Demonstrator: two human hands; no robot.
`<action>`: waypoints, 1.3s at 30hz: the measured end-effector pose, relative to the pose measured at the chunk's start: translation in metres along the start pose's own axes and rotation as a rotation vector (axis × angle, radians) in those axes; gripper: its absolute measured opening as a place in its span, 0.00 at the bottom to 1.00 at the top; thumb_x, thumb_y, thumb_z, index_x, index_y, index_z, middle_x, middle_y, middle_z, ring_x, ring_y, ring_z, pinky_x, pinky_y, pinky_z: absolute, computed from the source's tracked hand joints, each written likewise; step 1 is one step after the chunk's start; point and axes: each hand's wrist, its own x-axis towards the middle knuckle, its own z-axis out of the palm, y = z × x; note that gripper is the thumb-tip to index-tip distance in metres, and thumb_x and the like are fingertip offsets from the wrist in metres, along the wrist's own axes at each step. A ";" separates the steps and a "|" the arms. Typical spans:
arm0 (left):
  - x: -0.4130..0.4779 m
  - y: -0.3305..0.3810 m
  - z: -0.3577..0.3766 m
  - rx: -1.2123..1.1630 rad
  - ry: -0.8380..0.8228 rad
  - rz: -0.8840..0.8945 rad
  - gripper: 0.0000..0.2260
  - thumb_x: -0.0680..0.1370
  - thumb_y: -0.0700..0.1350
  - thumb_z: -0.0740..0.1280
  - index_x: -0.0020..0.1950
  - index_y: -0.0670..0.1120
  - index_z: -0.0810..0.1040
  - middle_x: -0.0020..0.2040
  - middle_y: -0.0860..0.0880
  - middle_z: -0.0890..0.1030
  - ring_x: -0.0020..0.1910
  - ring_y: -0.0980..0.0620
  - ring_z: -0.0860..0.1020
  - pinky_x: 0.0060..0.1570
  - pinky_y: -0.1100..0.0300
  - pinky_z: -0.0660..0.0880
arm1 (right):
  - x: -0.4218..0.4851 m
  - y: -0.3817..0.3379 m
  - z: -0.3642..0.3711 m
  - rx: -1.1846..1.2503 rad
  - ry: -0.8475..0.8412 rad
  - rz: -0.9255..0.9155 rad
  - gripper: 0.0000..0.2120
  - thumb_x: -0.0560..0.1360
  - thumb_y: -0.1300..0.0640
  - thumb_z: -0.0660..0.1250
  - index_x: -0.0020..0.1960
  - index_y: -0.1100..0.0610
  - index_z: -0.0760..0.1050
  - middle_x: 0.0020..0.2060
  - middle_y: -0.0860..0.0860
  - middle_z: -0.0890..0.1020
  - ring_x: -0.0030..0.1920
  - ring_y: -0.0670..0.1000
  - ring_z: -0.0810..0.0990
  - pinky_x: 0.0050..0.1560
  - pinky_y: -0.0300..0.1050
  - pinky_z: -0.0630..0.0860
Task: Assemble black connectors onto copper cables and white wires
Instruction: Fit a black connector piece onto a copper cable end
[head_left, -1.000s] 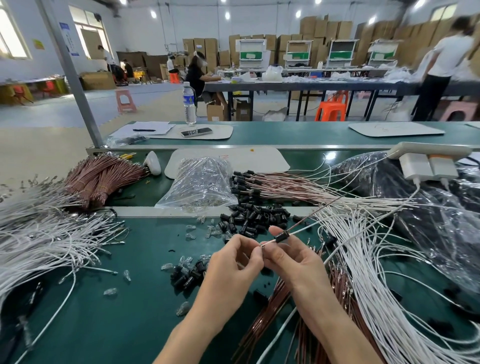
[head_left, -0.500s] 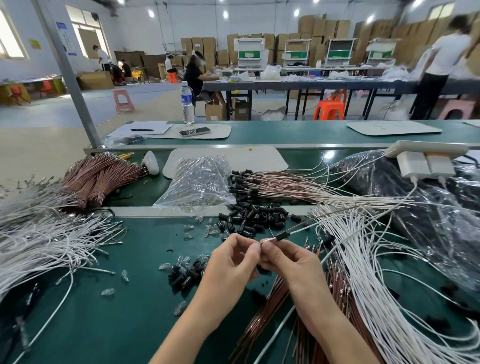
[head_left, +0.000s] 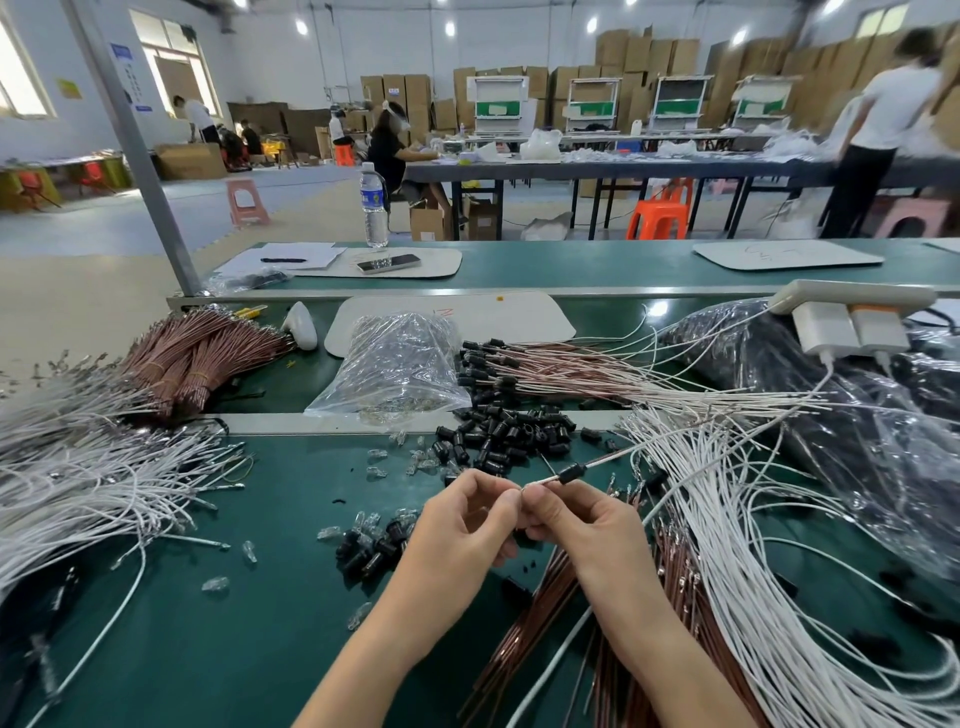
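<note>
Head view: both hands pinching one wire end, connector threaded on it

- Left hand (head_left: 462, 525) and right hand (head_left: 582, 525) meet fingertip to fingertip above the green table (head_left: 234, 649). Thumb and forefinger of each are closed narrow on the near end of a thin wire (head_left: 613, 457); other fingers curled under.
- One black connector (head_left: 571, 474) sits on that wire just beyond the right fingertips, off the table surface. The wire runs up and right toward the white wires (head_left: 727, 519).
- Loose connector pile (head_left: 509, 431) lies just beyond the hands; a smaller heap (head_left: 371, 545) sits beside the left hand, mixed with small clear pieces.
- Copper cables (head_left: 530, 623) lie under the right forearm.
- Clear plastic bag (head_left: 395, 364) behind the pile; fitted cables (head_left: 545, 364) fan out to its right.
- Far left: more white wire (head_left: 78, 478) and tied copper bundles (head_left: 197, 353).
</note>
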 end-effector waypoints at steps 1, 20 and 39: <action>0.001 -0.001 0.000 0.017 0.002 0.004 0.04 0.82 0.45 0.67 0.51 0.47 0.80 0.41 0.53 0.85 0.36 0.54 0.81 0.37 0.63 0.77 | 0.000 0.000 0.000 0.004 0.001 0.005 0.11 0.69 0.44 0.75 0.46 0.49 0.86 0.43 0.53 0.88 0.46 0.53 0.86 0.49 0.39 0.81; 0.031 -0.005 -0.078 0.800 0.275 0.015 0.10 0.84 0.50 0.61 0.62 0.50 0.76 0.53 0.55 0.81 0.47 0.56 0.80 0.51 0.54 0.80 | 0.003 -0.002 -0.002 0.246 0.043 0.132 0.08 0.70 0.53 0.74 0.47 0.55 0.88 0.44 0.58 0.87 0.43 0.50 0.85 0.43 0.37 0.82; 0.000 0.007 0.017 0.027 0.160 0.133 0.06 0.78 0.39 0.71 0.48 0.49 0.77 0.43 0.54 0.83 0.39 0.59 0.81 0.40 0.68 0.76 | 0.009 0.000 -0.001 0.602 -0.023 0.283 0.07 0.73 0.60 0.72 0.45 0.63 0.86 0.43 0.59 0.86 0.40 0.50 0.86 0.43 0.39 0.84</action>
